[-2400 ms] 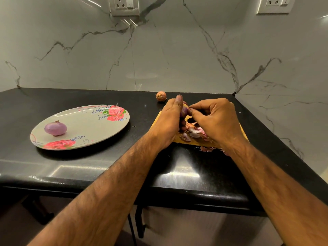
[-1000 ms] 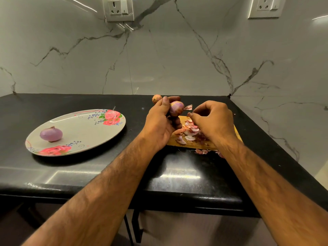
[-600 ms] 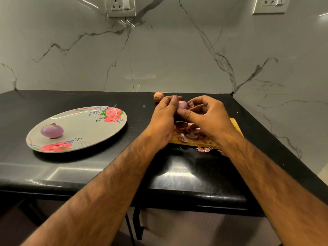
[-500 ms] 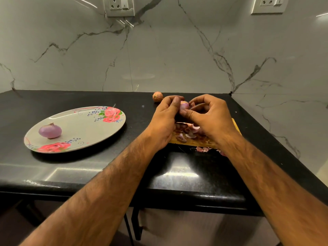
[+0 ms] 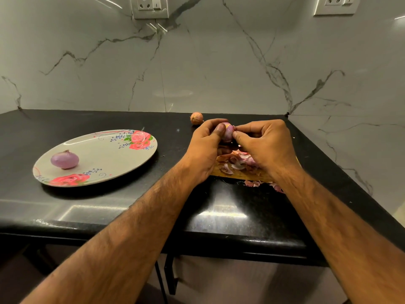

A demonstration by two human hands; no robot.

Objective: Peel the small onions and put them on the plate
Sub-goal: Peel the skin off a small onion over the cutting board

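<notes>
My left hand (image 5: 205, 148) grips a small, partly peeled purple onion (image 5: 228, 132) above a wooden cutting board (image 5: 232, 173). My right hand (image 5: 264, 143) pinches the onion's skin at its right side with thumb and forefinger. A peeled purple onion (image 5: 64, 159) lies on the left part of a flowered plate (image 5: 109, 159). An unpeeled brown onion (image 5: 196, 118) sits on the counter just behind my left hand. Much of the held onion is hidden by my fingers.
Loose onion skins (image 5: 237, 161) lie on the board, and more skins (image 5: 260, 184) lie on the black countertop (image 5: 131, 207) in front of it. A marble wall with sockets (image 5: 150, 6) closes the back and right side.
A second ago my right hand pulled a skin piece away from the onion. It has since come back and pinches the skin again. My left hand keeps hold of the onion.
</notes>
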